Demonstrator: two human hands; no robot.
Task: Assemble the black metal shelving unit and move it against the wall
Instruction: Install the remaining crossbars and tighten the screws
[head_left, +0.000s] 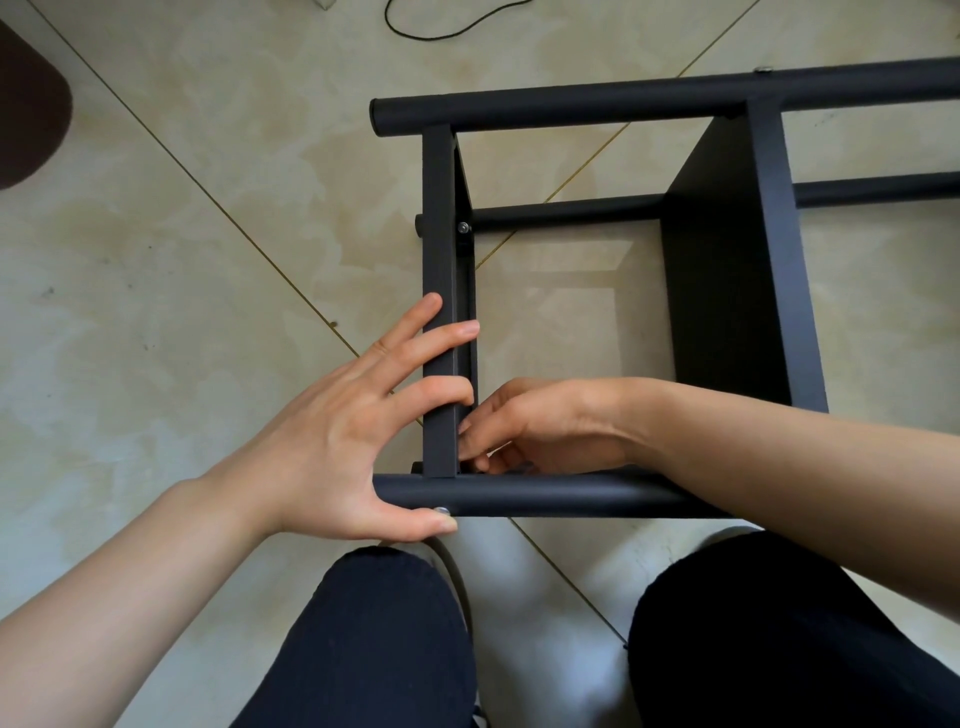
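Observation:
The black metal shelving unit (675, 98) lies on its side on the tiled floor, its round posts running left to right. My left hand (358, 431) rests on the end shelf panel (439, 218) with fingers spread straight over its edge, the thumb under the near post (545, 496) beside a silver bolt head (441, 511). My right hand (524, 431) reaches inside the frame, its fingers curled and pinching something small at the corner where panel and near post meet; what it pinches is hidden. Another bolt (463, 227) shows on the panel's inner side.
My two knees in dark trousers (374, 639) are at the bottom of the view, close to the near post. A black cable (447, 26) lies on the floor at the top. A dark brown rug edge (31, 109) sits at the upper left.

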